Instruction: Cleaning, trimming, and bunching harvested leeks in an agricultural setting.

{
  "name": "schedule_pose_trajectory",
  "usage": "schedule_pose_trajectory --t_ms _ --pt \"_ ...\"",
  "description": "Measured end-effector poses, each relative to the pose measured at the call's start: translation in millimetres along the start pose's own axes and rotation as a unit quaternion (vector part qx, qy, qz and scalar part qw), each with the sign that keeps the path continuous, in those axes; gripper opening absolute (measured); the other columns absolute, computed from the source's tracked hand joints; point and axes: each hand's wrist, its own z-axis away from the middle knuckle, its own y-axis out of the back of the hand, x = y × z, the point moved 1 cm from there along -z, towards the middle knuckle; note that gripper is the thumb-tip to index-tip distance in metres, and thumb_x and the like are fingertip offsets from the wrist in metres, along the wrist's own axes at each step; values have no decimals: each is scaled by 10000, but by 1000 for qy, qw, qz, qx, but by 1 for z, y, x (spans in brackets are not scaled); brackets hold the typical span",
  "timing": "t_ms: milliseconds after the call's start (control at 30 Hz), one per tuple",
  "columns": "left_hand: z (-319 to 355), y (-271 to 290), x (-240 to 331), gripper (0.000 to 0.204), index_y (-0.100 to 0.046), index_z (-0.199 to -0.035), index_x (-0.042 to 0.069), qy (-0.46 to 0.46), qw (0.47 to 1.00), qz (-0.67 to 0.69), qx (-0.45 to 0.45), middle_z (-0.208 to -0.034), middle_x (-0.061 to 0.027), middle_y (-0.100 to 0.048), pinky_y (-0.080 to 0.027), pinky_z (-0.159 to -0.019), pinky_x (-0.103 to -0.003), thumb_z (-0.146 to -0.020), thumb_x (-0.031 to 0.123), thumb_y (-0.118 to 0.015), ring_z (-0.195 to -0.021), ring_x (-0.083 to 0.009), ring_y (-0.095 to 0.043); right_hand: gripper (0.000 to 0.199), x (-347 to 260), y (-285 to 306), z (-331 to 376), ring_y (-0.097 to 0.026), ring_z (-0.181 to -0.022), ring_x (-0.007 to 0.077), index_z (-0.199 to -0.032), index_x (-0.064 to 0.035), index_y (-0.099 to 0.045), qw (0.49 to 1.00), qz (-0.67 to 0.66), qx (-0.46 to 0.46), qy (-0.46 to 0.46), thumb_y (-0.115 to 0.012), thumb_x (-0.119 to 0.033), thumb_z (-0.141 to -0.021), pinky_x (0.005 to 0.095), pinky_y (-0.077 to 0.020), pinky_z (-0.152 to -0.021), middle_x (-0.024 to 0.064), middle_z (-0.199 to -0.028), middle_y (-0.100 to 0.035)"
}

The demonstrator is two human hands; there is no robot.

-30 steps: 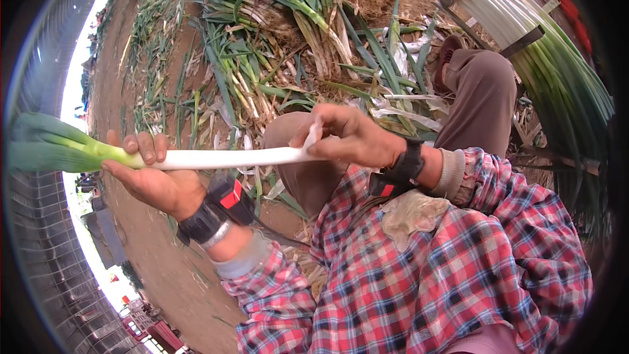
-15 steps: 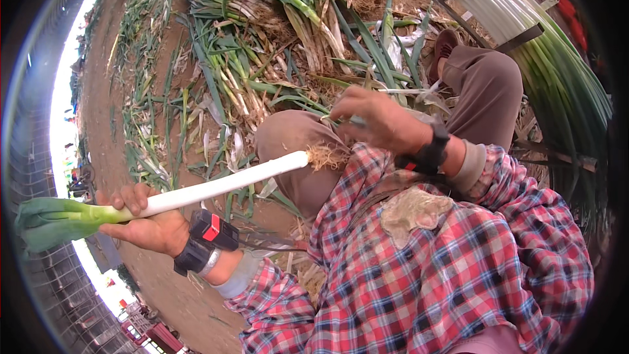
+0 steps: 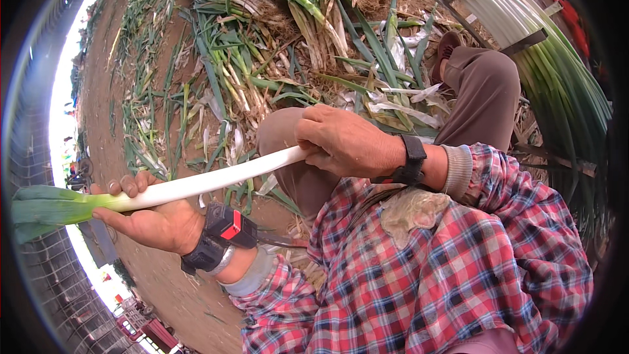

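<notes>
Evidently the leek [image 3: 203,183] should be light in the hands: a long white shaft with green leaves [image 3: 49,208] spreading at the left, held up across the front of the person's body, its other end in front of the left knee [image 3: 280,124] as the camera sees it. The left hand [image 3: 162,225] lies palm up beneath it, close to where white turns to green, fingers curled over from the far side and thumb along the near side, more a loose cradle than a tight squeeze. The right hand [image 3: 354,141] is closed over the opposite end, seeming to pinch there, though its fingertips and that end are hidden, so exactly what they pinch cannot be told. The shaft should prove fairly stiff, yet it bows slightly, and a sharp bend would likely crack it. Its smooth white skin looks as if it could slide or turn in a slack grip, while the leaves are probably floppy and easily torn, a poor place to hold. The soundest holds are likely the pale green neck and the covered end, with the middle left free
</notes>
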Motion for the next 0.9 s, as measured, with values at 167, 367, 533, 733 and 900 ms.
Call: schedule_pose_trajectory --t_ms 167,367,533,733,900 --pt "0 0 -3 382 -490 -1222 91 -19 999 -42 28 -848 -22 -540 -426 -580 -259 -990 393 -523 -666 -102 -480 213 2 -2 3 -523 -820 338 -852 -66 -511 1000 -10 15 -6 -702 -79 -758 418 -430 -691 117 -853 -502" --pt "1 -9 -2 389 -495 -1222 98 -16 999 -33 27 -846 -18 -544 -429 -575 -264 -985 405 -527 -640 -105 -473 191 7 -4 0 -532 -780 347 -843 -56 -509 999 -29 -21 9 -686 -74 -774 435 -435 -666 127 -815 -513" --pt "3 -25 -2 365 -499 -1220 104 -37 992 -95 68 -842 -30 -530 -436 -584 -275 -995 391 -513 -666 -123 -485 211 4 -17 11 -530 -796 371 -853 -52 -515 999 -2 44 2 -694 -73 -742 444 -447 -696 140 -824 -518" --pt "8 -32 -1 330 -503 -1202 60 17 998 30 55 -856 -63 -528 -444 -604 -288 -1009 328 -490 -696 -165 -499 226 7 -8 9 -526 -772 349 -868 -47 -512 998 -18 57 -18 -702 -83 -750 432 -440 -684 136 -819 -504" --pt "11 -36 -6 355 -495 -1219 25 89 979 162 -81 -825 -39 -522 -421 -607 -272 -1001 303 -517 -663 -119 -479 250 20 8 -1 -540 -765 339 -899 -40 -510 992 -107 -28 -56 -713 -62 -754 416 -446 -674 127 -826 -512"
